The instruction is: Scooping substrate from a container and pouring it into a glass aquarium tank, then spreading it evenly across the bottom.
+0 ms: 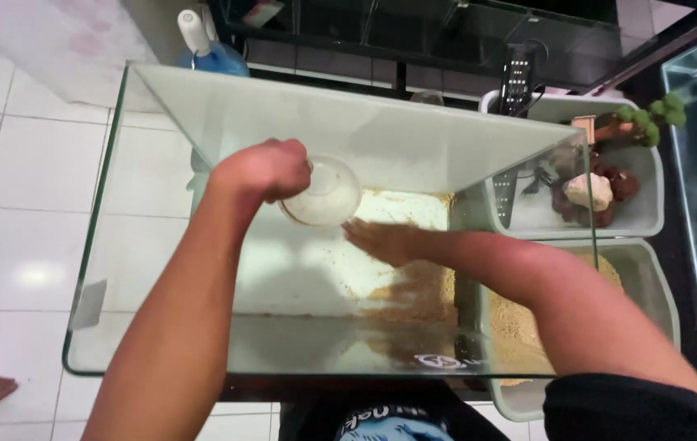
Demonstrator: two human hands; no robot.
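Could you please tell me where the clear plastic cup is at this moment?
The clear plastic cup sits mid-frame inside the glass tank, gripped by the left hand, just above the right hand spreading sand.

We look down into a glass tank (pixel 161 106) on white tiles; our left hand (pixel 263 169) grips a clear plastic cup (pixel 324 193) inside it, while our right hand (pixel 385 241) lies flat, fingers spread, on tan sand (pixel 426 298) covering the tank's right part
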